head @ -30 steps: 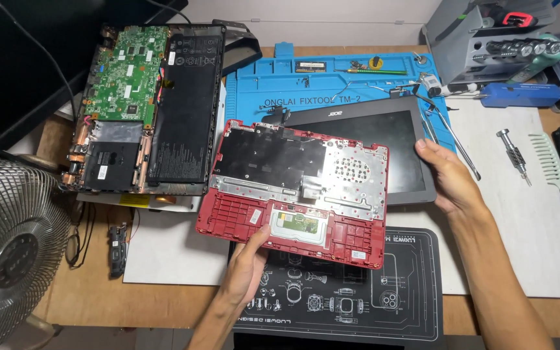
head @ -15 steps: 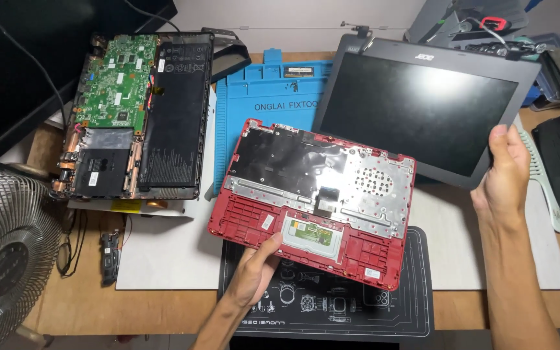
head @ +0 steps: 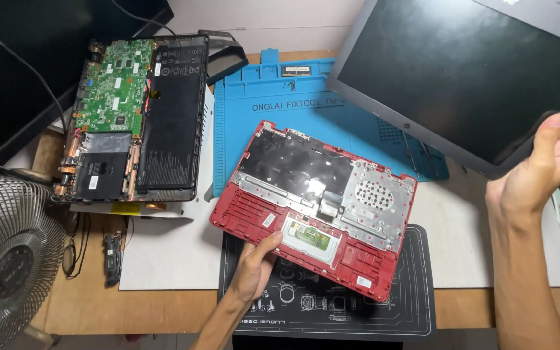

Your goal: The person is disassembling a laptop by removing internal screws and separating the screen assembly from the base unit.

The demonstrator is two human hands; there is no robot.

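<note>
Head view: left hand (head: 254, 269) pinches the red laptop palmrest (head: 315, 207); right hand (head: 539, 172), fingers together, lifts the screen panel (head: 468, 71) away. Disassembly midway; setting the panel down needs care.

A large dark laptop screen panel (head: 468, 78) with a grey bezel fills the view at one to two o'clock, tilted and lifted off the desk; the right hand (head: 539, 172) holds its lower right edge, fingers wrapped over the rim. A second dark monitor (head: 27, 71) stands at ten o'clock, its glass black. On the black battery (head: 176, 110) of the opened laptop at eleven o'clock lies a white rectangular label near the top, with pale print lower down. The red palmrest shell (head: 312, 207) at centre, gripped at its near edge by the left hand (head: 254, 269), carries small white stickers: one at its lower right corner, one near the left.
</note>
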